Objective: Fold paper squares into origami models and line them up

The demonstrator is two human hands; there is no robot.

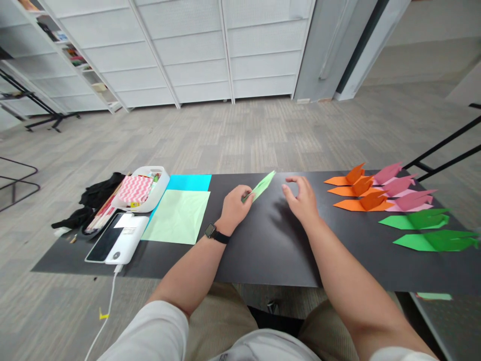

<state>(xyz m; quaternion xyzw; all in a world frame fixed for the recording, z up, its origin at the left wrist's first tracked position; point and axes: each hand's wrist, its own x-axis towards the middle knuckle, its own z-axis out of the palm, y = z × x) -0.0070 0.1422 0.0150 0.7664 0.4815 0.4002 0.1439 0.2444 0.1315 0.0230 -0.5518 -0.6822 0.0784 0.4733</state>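
Between the thumb and fingers of my left hand (pixel 236 204) is a folded piece of light green paper (pixel 264 185), narrow and pointed toward the upper right. It is held tilted above the dark table (pixel 263 255). My right hand (pixel 301 196) is raised a little to the right of the paper, apart from it, with thumb and fingers spread and nothing in them. To the left of my left hand, a flat light green sheet (pixel 176 215) lies partly over a blue sheet (pixel 191 182).
At the right stand folded paper birds: orange (pixel 363 202), pink (pixel 411 200) and green (pixel 436 240). On the left are a white basket (pixel 160 188), a power bank (pixel 128 240) with a cable (pixel 112 291), a phone (pixel 105 243) and black cloth (pixel 99 193).
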